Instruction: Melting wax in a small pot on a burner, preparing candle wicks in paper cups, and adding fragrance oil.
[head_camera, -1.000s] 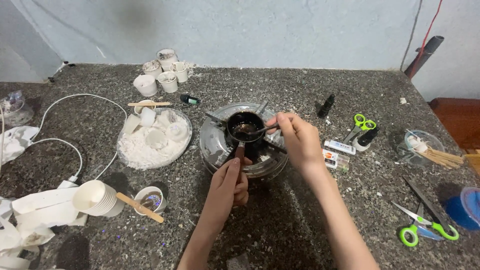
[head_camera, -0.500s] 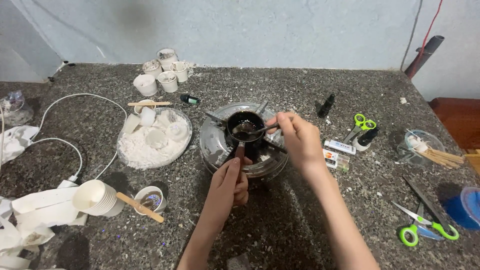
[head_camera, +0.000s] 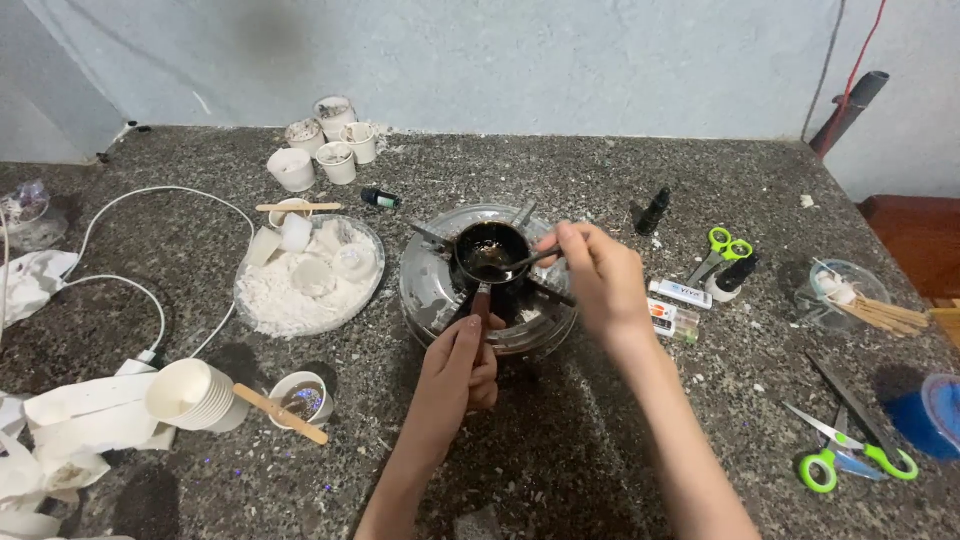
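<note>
**Small hot pot, steadied by its handle**

The left hand (head_camera: 455, 365) is wrapped around the handle of the small dark melting pot (head_camera: 491, 251) on the stove burner (head_camera: 440, 290); the right hand (head_camera: 598, 275) pinches a thin metal spoon (head_camera: 510, 265) dipped inside. The pot is probably light, rigid and hot, so the handle is safest.

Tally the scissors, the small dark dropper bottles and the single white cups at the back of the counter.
Green-handled scissors: 2
Small dark dropper bottles: 3
White cups at the back: 5
Total: 10
</note>
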